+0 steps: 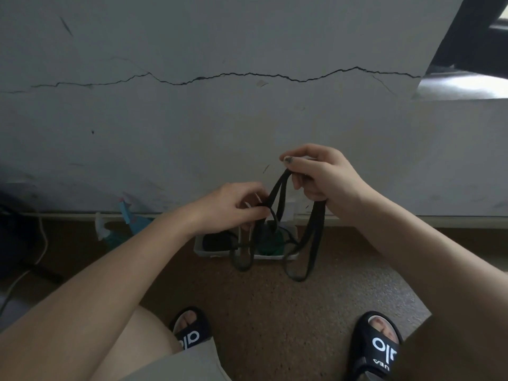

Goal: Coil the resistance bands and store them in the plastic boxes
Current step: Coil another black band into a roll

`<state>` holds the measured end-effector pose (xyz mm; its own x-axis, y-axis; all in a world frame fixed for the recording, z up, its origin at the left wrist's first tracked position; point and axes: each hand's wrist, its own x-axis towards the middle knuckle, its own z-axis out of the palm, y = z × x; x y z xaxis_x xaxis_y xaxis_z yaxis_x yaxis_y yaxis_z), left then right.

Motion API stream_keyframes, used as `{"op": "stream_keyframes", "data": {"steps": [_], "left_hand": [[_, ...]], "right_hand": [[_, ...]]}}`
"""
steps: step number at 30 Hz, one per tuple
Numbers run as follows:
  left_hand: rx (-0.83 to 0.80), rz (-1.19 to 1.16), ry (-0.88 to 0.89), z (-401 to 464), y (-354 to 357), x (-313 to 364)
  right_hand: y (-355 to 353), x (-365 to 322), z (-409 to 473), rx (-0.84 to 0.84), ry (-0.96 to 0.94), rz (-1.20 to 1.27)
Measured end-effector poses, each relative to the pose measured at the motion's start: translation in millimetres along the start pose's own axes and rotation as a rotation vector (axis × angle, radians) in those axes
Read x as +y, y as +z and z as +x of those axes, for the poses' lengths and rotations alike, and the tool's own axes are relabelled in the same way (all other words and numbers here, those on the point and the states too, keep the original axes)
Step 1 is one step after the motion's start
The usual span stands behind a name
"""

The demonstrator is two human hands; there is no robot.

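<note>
Band (312,237) hung in air between both hands, loops drooping straight down over the plastic box (202,250) by the wall. Right hand (321,174) pinched the top bend, higher; left hand (236,207) gripped strands lower and just beside. Long axis vertical. Box directly below, roughly equally near both hands.

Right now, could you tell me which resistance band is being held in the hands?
The black band, gripped by both the left hand and right hand; the green band lies in the white plastic box.
</note>
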<state>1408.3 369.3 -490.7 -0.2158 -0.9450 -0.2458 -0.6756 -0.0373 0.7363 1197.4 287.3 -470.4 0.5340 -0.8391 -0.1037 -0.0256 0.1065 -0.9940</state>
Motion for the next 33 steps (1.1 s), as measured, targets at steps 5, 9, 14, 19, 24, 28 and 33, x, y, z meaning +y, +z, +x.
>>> {"op": "stream_keyframes", "data": {"steps": [5,9,14,19,24,28,33], "left_hand": [[-0.046,-0.191,-0.149,1.2,0.7,-7.2],[-0.28,0.084,-0.422,-0.8,4.7,-35.7],[-0.655,0.738,-0.686,-8.1,16.8,-42.2],[-0.268,0.365,-0.3,3.7,9.1,-20.5],[-0.167,-0.108,0.048,3.7,8.2,6.4],[-0.103,-0.115,0.095,-0.3,15.9,16.8],[-0.064,0.022,0.068,0.8,17.4,13.3]], "right_hand": [[-5.6,-3.5,-1.3,0.05,-0.019,0.061],[-10.7,-12.8,-4.4,0.01,-0.059,0.144],[-15.0,-21.0,-11.4,-0.084,-0.07,0.144],[-3.1,-16.3,-16.8,-0.232,-0.039,0.073],[5.1,-13.0,-16.2,-0.253,-0.032,0.064],[3.6,-17.4,-18.3,-0.266,-0.054,0.067],[0.0,-21.0,-19.7,-0.232,-0.099,0.105]]}}
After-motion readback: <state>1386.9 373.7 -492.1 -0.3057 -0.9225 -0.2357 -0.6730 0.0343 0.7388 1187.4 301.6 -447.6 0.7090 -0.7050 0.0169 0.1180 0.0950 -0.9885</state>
